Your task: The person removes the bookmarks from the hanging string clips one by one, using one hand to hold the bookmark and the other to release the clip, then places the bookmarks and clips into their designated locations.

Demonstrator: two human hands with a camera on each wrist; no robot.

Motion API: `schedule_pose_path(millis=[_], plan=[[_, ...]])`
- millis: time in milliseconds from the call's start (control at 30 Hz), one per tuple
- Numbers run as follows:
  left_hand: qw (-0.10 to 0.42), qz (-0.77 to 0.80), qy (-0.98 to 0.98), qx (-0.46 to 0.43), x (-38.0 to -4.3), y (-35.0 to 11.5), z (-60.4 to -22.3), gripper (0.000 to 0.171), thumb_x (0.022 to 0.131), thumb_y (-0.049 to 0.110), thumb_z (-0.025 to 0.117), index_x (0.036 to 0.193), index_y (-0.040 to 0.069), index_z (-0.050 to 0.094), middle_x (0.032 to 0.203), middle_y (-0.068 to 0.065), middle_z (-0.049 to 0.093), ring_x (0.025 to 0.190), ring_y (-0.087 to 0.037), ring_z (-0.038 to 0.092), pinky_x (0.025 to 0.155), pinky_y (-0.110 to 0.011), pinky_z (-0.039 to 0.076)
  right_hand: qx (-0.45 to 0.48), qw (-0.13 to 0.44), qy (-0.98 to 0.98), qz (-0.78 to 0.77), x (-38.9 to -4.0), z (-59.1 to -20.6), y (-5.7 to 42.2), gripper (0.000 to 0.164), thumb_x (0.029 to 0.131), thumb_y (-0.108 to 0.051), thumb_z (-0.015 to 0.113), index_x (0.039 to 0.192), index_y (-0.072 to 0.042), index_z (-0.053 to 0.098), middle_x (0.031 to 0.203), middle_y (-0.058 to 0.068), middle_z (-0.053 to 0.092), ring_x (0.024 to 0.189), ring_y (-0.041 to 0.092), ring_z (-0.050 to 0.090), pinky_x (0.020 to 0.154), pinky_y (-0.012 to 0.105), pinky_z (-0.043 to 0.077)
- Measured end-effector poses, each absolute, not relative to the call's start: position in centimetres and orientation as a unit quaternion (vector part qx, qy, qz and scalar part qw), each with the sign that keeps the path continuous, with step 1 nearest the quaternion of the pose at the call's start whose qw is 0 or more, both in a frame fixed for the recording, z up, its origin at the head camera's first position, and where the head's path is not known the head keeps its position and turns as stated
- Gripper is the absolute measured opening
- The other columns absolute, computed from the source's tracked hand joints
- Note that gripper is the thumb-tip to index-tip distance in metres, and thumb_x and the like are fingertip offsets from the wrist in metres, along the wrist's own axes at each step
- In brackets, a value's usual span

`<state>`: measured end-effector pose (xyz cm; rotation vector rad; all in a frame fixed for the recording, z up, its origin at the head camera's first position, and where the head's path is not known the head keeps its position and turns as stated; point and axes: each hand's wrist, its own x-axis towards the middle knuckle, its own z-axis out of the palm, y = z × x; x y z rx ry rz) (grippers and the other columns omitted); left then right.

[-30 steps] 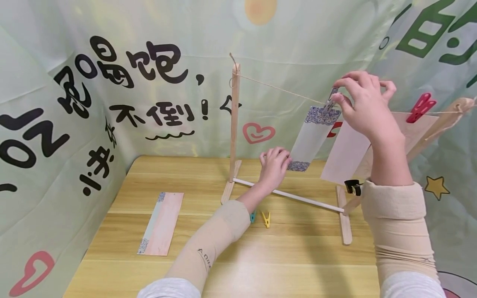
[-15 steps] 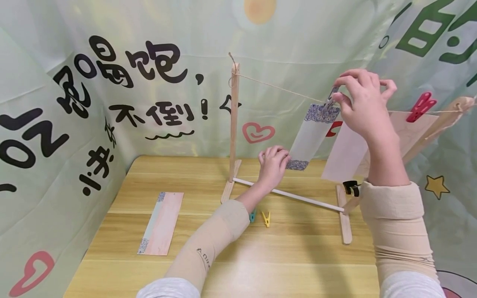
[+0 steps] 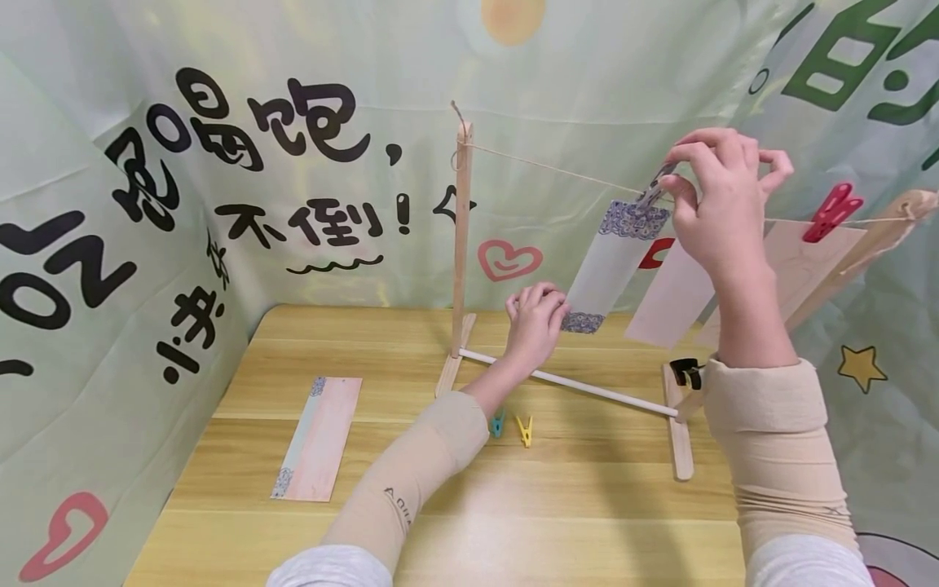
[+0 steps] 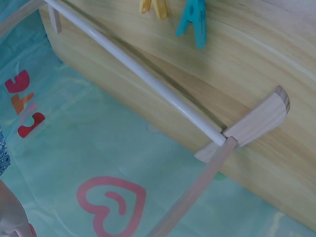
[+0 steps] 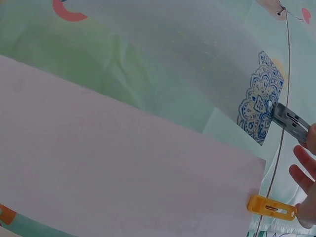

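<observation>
A pale paper card [image 3: 610, 265] with blue lace-patterned ends hangs from the string [image 3: 546, 169]. At its top edge, a grey clothespin [image 3: 651, 189] sits over the string and card. My right hand [image 3: 722, 196] pinches that clothespin between thumb and fingers. Low on the card's left edge, my left hand [image 3: 535, 322] has its curled fingers at the bottom corner. The right wrist view shows the clothespin's tip [image 5: 282, 112] on the patterned end, beside a pinkish card [image 5: 123, 163] held by a yellow clothespin [image 5: 271, 207].
A red clothespin [image 3: 832, 214] holds another card [image 3: 814, 265] farther right. The wooden stand has a left post [image 3: 461, 244] and a white bottom rod [image 3: 587, 388]. Teal [image 3: 497, 424] and yellow [image 3: 525, 430] clothespins lie on the table, with a pink card [image 3: 323, 440] at left.
My right hand and the grey clothespin have risen slightly, the hand also shifting a little right. The card's top edge has lifted a bit. My left hand has shifted slightly left and up.
</observation>
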<state>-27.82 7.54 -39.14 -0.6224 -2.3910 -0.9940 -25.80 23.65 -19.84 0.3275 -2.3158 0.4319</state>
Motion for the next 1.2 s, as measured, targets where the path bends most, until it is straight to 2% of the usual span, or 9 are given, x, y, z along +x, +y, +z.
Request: schedule_pose_path(millis=[233,633,1200], plan=[[0.249,-0.364,-0.868,-0.227,-28.0,7.3,-39.1,0.017,0.092,0.024,0.052,0.097,0.013,0.065,0.114,-0.002,0.055,0.108,-0.018,0.044,0.097,-0.043,0.024,0.127,0.441,-0.867,0.195,-26.0,-20.2,23.5,0.019,0.093,-0.014,0.051,0.099,0.0,0.061,0.115,0.015,0.05,0.117,0.028,0.038,0.101,0.042,-0.001],[0.255,-0.361,-0.87,-0.221,-28.1,6.5,-39.2,0.018,0.093,0.024,0.052,0.097,0.013,0.065,0.116,-0.001,0.055,0.11,-0.018,0.044,0.097,-0.043,0.023,0.127,0.494,-0.835,0.207,-25.6,-20.1,23.4,0.026,0.094,-0.019,0.048,0.099,0.003,0.061,0.112,0.02,0.051,0.115,0.028,0.04,0.102,0.038,0.001],[0.263,-0.379,-0.852,-0.249,-27.4,4.7,-39.3,0.019,0.094,0.023,0.051,0.095,0.01,0.064,0.115,-0.004,0.055,0.11,-0.02,0.044,0.097,-0.045,0.021,0.148,0.519,-0.812,0.224,-24.2,-20.2,22.6,0.022,0.09,-0.014,0.053,0.097,0.005,0.06,0.106,0.022,0.05,0.111,0.031,0.041,0.101,0.04,0.003]])
